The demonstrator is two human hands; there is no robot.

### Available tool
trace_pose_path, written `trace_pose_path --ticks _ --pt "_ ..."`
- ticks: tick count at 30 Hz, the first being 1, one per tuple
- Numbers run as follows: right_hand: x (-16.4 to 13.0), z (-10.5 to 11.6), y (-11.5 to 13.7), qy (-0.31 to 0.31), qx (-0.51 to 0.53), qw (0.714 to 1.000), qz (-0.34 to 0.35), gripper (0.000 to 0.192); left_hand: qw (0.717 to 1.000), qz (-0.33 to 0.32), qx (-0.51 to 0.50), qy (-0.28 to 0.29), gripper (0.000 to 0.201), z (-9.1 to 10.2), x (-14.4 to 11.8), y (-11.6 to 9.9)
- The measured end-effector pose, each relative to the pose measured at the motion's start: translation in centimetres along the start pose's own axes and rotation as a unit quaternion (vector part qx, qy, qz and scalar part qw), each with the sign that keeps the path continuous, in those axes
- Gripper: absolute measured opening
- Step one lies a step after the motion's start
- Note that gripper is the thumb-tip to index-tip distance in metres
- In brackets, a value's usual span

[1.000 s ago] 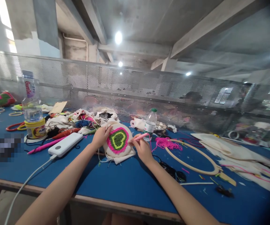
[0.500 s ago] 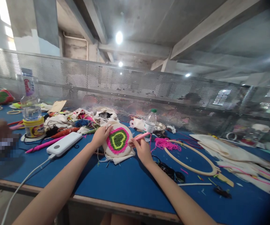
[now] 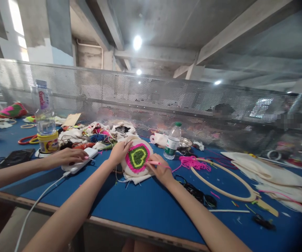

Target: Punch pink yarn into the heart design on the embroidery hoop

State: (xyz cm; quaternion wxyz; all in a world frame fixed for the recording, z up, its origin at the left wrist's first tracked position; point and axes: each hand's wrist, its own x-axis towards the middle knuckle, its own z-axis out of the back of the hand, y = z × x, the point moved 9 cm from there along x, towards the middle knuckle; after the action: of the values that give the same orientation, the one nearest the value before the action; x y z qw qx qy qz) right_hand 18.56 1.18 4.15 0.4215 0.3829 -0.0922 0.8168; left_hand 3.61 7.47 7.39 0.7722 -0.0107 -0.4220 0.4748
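Observation:
My left hand [image 3: 119, 151] grips the left rim of a round hoop of cream fabric [image 3: 136, 178], tilted up from the blue table. Looped yarn on it forms a green centre with a lime heart outline and a pink border [image 3: 148, 151]. In my right hand [image 3: 163, 172] is a pink pen-like punch needle [image 3: 154, 162], its tip at the right part of the looped pattern. Pink yarn [image 3: 192, 163] lies in a loose heap right of that hand. My right fingertips are close to the hoop's right edge; whether they touch it I cannot tell.
Another person's hand [image 3: 74, 156] rests on a white power bank [image 3: 80, 166] to the left. A green-capped bottle [image 3: 172, 141] stands behind my right hand. A large wooden hoop [image 3: 224, 193] and cream cloth [image 3: 268, 171] lie right; yarn scraps [image 3: 95, 138] lie behind.
The view has swung left. My right hand's punch needle has dropped from pointing up to nearly level, over the pattern. The other person's hand has come onto the power bank.

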Motion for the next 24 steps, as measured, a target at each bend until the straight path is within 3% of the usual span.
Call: trace_pose_path --ticks 7,18,24 --pt "-0.3 0.3 -0.8 -0.016 0.047 0.998 -0.038 0.022 0.999 0.039 0.032 0.012 0.041 -0.3 -0.4 1.2" --pt "-0.5 0.8 -1.2 -0.021 0.024 0.996 -0.088 0.023 0.985 0.109 0.118 0.065 0.046 -1.7 -0.5 3.6" --pt "-0.5 -0.1 -1.5 0.007 0.030 0.994 -0.106 0.027 0.980 0.132 0.107 0.100 0.043 -2.2 -0.9 4.5"
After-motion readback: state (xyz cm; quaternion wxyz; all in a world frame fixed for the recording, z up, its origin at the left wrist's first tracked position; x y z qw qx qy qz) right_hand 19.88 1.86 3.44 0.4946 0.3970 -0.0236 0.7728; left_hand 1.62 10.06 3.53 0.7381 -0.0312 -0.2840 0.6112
